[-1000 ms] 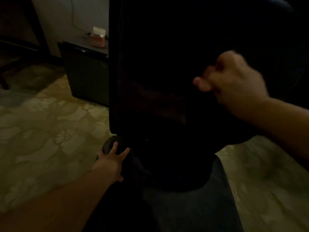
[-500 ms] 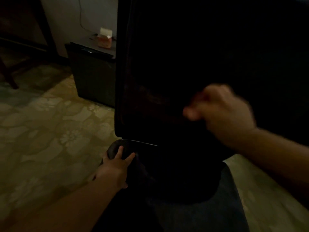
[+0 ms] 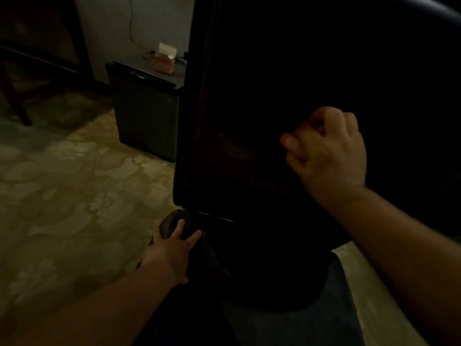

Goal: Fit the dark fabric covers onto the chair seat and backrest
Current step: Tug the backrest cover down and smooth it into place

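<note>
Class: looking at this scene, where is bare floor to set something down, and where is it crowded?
Bare carpet lies left of the chair, before the cabinet. Crowded: left hand at the chair's base, right hand on the cover.

Backrest cover (image 3: 249, 108): dark cloth, matt, faint reddish sheen in folds low down.
Chair edge (image 3: 431, 8), top right: smooth, slightly glossy, leather-like; exact material unclear.
Rounded chair part (image 3: 172, 222) under left hand (image 3: 172, 250): smooth, dull sheen.
Cabinet (image 3: 147, 116): dark, smooth front, glossy strip along top edge.
Box (image 3: 164, 59) on cabinet: cardboard, matt.
Floor (image 3: 62, 183): carpet, matt, floral pattern.
Wall (image 3: 139, 21): plain, matt.
</note>
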The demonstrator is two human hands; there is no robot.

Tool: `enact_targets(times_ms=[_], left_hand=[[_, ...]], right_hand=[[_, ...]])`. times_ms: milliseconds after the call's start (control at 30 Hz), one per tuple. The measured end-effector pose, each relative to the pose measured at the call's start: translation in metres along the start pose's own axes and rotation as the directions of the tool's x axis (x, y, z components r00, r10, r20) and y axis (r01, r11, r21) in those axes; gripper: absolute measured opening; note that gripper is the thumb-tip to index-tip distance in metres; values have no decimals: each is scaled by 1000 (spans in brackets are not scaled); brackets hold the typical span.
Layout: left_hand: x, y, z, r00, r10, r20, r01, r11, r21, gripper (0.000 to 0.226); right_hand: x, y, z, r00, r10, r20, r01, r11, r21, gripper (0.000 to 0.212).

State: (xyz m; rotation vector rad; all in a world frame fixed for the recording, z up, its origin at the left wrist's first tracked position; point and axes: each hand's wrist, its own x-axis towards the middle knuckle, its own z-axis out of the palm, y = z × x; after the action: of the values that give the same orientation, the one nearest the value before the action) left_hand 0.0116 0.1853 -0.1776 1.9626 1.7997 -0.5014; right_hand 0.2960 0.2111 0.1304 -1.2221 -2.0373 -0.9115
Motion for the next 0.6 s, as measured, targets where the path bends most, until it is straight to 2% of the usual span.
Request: enact_targets(times_ms=[100, 167, 200, 267, 333, 367, 400, 433, 500, 533, 567, 600], left_hand=[[-1, 0, 1, 1000, 19, 9, -20, 1000, 22, 158], [0, -2, 3, 1000, 20, 4, -20, 1000, 9, 158], [-1, -2, 4, 999, 27, -17, -27, 1000, 6, 159], [-1, -4, 9, 998, 35, -61, -35, 999, 10, 159], [-2, -4, 10, 997, 35, -66, -36, 999, -6, 160], [-2, -4, 10, 997, 35, -68, -36, 999, -12, 160], [-1, -4, 10, 996, 41, -74, -43, 999, -17, 159], [0, -4, 11, 996, 44, -75, -45, 999, -15, 158], [0, -6, 16, 991, 56, -123, -55, 998, 10, 157], [0, -6, 18, 989, 59, -138, -57, 998, 23, 157], [-3, -5, 16, 989, 59, -133, -57, 998, 19, 157], [-5, -5, 13, 992, 53, -112, -52, 999, 5, 156]], right_hand=[[-24, -7, 13, 998, -39, -44, 41, 998, 53, 16], [-48, -5, 23, 974, -222, -30, 224, 974, 45, 8], [-58, 0, 26, 933, -358, 18, 358, 933, 28, 7], [-64, 10, 24, 791, -594, 150, 594, 803, 44, 16], [-58, 24, 16, 665, -714, 219, 713, 694, 101, 22], [-50, 29, 10, 651, -729, 212, 721, 681, 128, 19], [-40, 32, 3, 681, -710, 179, 696, 704, 143, 14], [-27, 34, -5, 751, -646, 135, 630, 763, 147, 15], [0, 31, -18, 909, -411, 64, 401, 908, 124, 31], [11, 28, -21, 965, -257, 46, 250, 961, 116, 38], [13, 23, -21, 990, -132, 43, 126, 985, 120, 40], [7, 18, -17, 996, -86, 30, 82, 989, 122, 33]])
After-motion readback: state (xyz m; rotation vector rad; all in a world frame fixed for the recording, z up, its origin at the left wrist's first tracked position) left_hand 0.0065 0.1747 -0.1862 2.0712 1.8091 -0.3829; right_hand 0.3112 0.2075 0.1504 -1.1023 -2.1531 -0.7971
